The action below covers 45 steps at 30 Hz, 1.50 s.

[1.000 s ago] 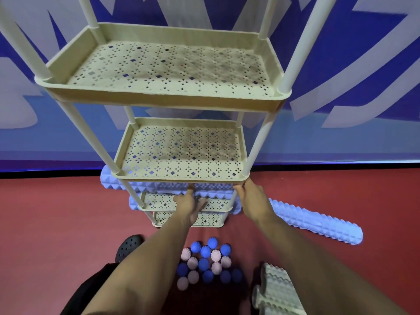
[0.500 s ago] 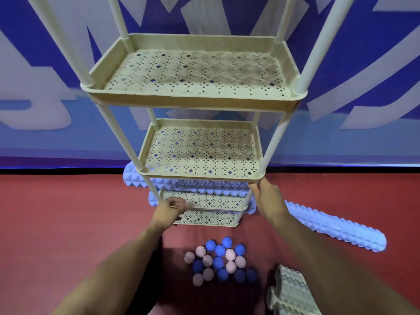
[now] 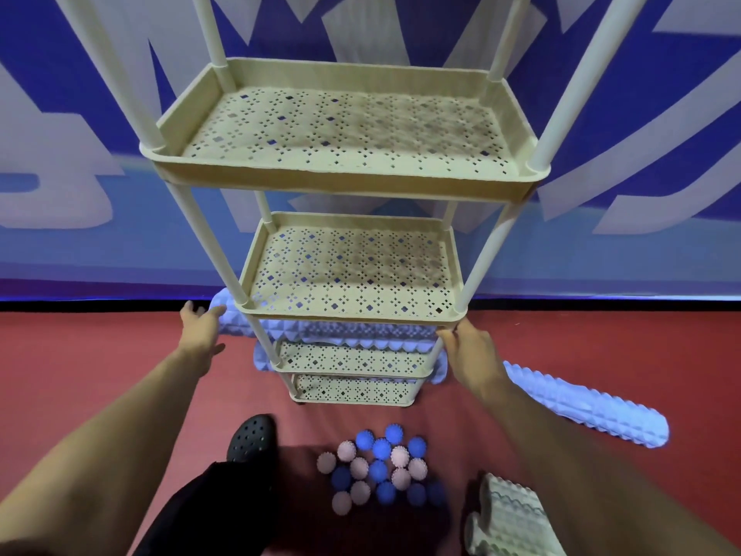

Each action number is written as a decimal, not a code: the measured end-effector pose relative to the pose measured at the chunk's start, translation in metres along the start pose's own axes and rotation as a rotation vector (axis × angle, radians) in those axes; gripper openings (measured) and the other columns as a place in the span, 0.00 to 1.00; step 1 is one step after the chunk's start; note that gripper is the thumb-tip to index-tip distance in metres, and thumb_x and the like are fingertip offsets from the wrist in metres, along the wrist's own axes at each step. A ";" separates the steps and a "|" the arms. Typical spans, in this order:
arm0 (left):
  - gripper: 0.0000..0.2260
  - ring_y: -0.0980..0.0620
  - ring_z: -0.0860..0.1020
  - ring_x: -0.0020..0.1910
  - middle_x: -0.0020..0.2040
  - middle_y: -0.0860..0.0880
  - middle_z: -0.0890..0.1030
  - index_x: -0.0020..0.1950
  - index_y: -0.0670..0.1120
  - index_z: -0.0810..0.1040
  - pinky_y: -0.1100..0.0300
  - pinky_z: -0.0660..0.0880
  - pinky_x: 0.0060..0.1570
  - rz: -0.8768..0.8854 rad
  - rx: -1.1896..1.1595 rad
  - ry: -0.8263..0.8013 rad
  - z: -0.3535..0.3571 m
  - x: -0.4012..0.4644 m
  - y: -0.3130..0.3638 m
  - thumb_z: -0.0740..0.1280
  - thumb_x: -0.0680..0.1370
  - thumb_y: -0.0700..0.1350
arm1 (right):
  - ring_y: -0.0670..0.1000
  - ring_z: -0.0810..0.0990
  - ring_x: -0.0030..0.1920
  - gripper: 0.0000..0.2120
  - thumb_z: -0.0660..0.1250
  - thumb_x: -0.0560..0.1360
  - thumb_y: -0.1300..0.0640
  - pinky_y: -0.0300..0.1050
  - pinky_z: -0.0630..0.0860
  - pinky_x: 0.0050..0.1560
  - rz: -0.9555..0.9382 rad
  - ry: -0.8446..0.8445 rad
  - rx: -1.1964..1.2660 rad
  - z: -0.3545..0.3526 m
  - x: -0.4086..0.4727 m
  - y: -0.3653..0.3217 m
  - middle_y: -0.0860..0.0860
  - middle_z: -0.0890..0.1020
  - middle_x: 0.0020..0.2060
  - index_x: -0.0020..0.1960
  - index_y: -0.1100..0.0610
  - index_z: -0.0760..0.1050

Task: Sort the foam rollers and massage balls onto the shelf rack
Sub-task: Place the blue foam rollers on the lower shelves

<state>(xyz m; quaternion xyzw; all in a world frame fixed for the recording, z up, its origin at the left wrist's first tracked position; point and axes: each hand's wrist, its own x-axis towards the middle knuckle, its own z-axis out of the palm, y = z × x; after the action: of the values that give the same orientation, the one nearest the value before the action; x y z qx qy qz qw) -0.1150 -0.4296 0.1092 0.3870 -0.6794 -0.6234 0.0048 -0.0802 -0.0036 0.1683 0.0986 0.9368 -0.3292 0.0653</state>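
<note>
left hand [image 3: 200, 331] reaches out with fingers spread and relaxed, holding nothing; its fingertips sit at, maybe just touching, the end of a pale blue foam roller [image 3: 320, 329] that lies across a lower tier of the shelf rack [image 3: 341, 186] and sticks out past the post toward that hand. right hand [image 3: 469, 347] is at the opposite front post, fingers apparently curled on it just under the tier's corner; contact looks firm but the grip itself is partly hidden

a second blue roller [image 3: 581, 407] lies on the red floor just beyond the right hand, angled away. a pale ridged roller [image 3: 509, 519] lies near the right forearm. spiky massage balls [image 3: 379, 469], blue and pink, huddle on the floor between the two forearms, well below both hands. the two upper tiers hold nothing

handling, as judged: rollers look light, springy foam with knobbly skin, so plenty of grip and no fragility; long, though, so take one near its middle or with a hand at each end to avoid levering against the posts. balls look small, light and prone to rolling; scoop several in a cupped palm. the rack looks thin plastic and likely tippy, worth steadying
</note>
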 end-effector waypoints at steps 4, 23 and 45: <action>0.24 0.41 0.77 0.59 0.66 0.47 0.75 0.72 0.48 0.68 0.41 0.74 0.54 -0.085 -0.007 -0.035 0.002 0.018 -0.011 0.65 0.78 0.53 | 0.63 0.80 0.45 0.10 0.61 0.81 0.57 0.47 0.71 0.38 -0.003 -0.005 -0.001 -0.002 -0.001 -0.001 0.61 0.83 0.45 0.58 0.60 0.76; 0.09 0.47 0.73 0.41 0.40 0.47 0.77 0.52 0.44 0.77 0.50 0.72 0.47 0.065 0.190 -0.192 0.017 -0.033 -0.017 0.60 0.82 0.46 | 0.40 0.77 0.27 0.07 0.58 0.82 0.59 0.29 0.65 0.22 0.015 -0.017 0.092 -0.001 0.000 0.002 0.52 0.76 0.34 0.57 0.57 0.72; 0.06 0.52 0.77 0.46 0.49 0.50 0.81 0.56 0.46 0.77 0.63 0.69 0.46 0.328 0.729 -0.725 0.237 -0.261 -0.110 0.63 0.83 0.45 | 0.59 0.74 0.68 0.25 0.65 0.80 0.49 0.50 0.69 0.64 0.171 -0.196 -0.187 -0.045 -0.053 0.224 0.56 0.73 0.71 0.74 0.57 0.65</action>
<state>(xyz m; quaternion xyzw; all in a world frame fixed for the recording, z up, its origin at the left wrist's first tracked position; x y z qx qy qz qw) 0.0094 -0.0825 0.0873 0.0126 -0.8613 -0.4318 -0.2674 0.0202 0.1883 0.0774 0.1387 0.9408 -0.2417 0.1930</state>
